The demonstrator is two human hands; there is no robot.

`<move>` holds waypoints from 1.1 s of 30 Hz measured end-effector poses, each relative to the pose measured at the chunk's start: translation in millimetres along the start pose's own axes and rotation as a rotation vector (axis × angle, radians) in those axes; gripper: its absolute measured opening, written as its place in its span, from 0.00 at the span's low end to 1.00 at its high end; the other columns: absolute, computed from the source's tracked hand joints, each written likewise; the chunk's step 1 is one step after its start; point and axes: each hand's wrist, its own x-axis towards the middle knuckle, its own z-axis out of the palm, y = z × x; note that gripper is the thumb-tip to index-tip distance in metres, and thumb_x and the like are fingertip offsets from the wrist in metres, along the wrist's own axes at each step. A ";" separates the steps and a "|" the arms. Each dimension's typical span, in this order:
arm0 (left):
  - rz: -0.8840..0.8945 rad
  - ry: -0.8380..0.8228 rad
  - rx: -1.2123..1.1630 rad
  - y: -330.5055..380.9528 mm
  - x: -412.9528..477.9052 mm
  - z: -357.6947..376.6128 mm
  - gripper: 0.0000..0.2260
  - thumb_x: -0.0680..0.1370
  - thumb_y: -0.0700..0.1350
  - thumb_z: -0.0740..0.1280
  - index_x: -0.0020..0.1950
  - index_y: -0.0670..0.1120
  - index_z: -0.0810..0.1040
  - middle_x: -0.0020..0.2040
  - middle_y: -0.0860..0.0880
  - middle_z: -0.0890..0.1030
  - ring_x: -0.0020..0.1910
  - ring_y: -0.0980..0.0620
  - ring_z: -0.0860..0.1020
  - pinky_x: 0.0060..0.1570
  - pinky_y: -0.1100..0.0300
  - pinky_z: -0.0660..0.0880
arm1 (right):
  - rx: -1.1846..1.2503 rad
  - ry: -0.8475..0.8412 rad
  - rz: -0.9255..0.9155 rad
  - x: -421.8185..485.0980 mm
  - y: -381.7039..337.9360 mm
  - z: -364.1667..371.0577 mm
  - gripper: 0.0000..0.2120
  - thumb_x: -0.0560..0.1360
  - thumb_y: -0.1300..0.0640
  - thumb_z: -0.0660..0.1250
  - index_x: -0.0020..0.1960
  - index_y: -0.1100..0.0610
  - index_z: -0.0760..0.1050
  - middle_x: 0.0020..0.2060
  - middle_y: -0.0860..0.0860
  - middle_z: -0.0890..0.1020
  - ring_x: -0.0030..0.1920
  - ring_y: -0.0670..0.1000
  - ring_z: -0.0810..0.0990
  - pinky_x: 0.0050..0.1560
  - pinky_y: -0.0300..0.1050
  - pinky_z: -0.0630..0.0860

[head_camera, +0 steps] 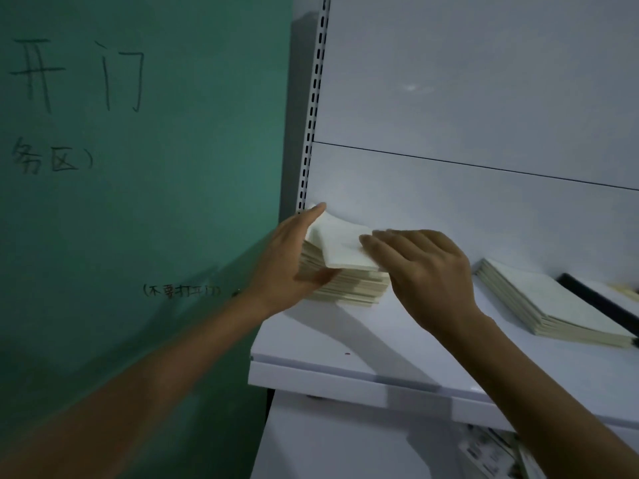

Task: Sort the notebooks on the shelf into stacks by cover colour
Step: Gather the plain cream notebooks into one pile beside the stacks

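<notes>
black item (600,304): cut by right edge | lower-shelf items (484,451): blurred | stack (352,288): left side behind left hand (280,264)

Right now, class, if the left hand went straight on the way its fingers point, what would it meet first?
Probably the shelf's white back panel, just beside the slotted upright. The left hand lies along the notebook stack, fingers aimed rearward; depth is unclear.
</notes>
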 end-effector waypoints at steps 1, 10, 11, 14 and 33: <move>0.020 -0.029 -0.002 2.4 4.9 0.8 0.36 0.70 0.49 0.75 0.74 0.48 0.63 0.69 0.48 0.69 0.67 0.52 0.66 0.66 0.58 0.67 | -0.025 0.063 -0.046 4.7 -0.3 -7.7 0.10 0.75 0.59 0.68 0.56 0.56 0.80 0.51 0.53 0.84 0.50 0.55 0.83 0.51 0.49 0.76; -0.177 0.138 -0.356 17.2 25.2 2.9 0.11 0.74 0.43 0.72 0.44 0.59 0.75 0.42 0.58 0.78 0.40 0.63 0.77 0.44 0.73 0.72 | -0.074 0.328 -0.028 54.9 1.5 -46.4 0.07 0.77 0.53 0.68 0.49 0.56 0.82 0.37 0.51 0.84 0.36 0.53 0.82 0.54 0.51 0.74; -0.213 0.174 -0.414 17.7 26.4 4.0 0.12 0.73 0.42 0.73 0.43 0.58 0.74 0.43 0.55 0.79 0.41 0.62 0.78 0.46 0.70 0.74 | -0.042 0.316 -0.010 60.4 2.8 -46.4 0.10 0.77 0.51 0.68 0.51 0.57 0.82 0.38 0.51 0.84 0.37 0.54 0.82 0.53 0.51 0.73; -0.306 0.266 -0.633 18.4 27.9 1.0 0.12 0.73 0.38 0.72 0.50 0.50 0.74 0.44 0.54 0.79 0.38 0.69 0.78 0.42 0.74 0.75 | 0.145 0.318 0.081 79.9 4.2 -45.8 0.18 0.76 0.48 0.69 0.60 0.57 0.76 0.45 0.52 0.84 0.43 0.55 0.82 0.51 0.49 0.73; -0.429 0.481 -0.737 -25.8 -31.6 -58.3 0.11 0.72 0.42 0.71 0.52 0.54 0.76 0.51 0.56 0.81 0.51 0.60 0.79 0.51 0.66 0.76 | 0.536 -0.711 0.581 43.4 -21.1 57.2 0.42 0.71 0.26 0.50 0.73 0.54 0.62 0.70 0.53 0.69 0.68 0.55 0.68 0.64 0.51 0.67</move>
